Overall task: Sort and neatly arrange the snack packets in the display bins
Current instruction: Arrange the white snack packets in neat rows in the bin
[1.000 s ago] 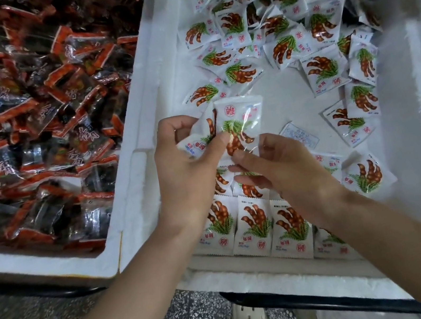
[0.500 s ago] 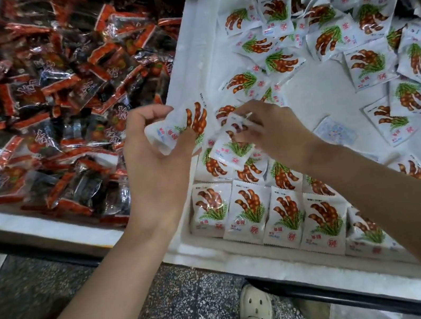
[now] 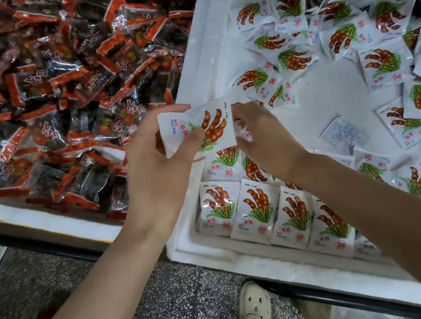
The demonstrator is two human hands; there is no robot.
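Note:
My left hand [image 3: 159, 162] pinches a white snack packet [image 3: 207, 129] printed with brown pods and green leaves, held over the left edge of the white foam bin [image 3: 248, 261]. My right hand [image 3: 261, 134] has its fingertips on that packet's right edge, above the packets lying in the bin. A neat row of like packets [image 3: 266, 216] lines the bin's near wall, with a second row partly hidden under my hands. Loose packets [image 3: 336, 35] lie scattered toward the bin's far side.
A second foam bin [image 3: 18, 216] on the left holds a heap of dark packets with orange-red edges [image 3: 60, 101]. One packet lies face down [image 3: 343, 133] on the bin floor. Below are a speckled floor and a white shoe [image 3: 253, 308].
The packet my right hand carried half a second ago is gone from it. Both hands now meet on the single packet, which is turned flatter and face up. The view has shifted slightly.

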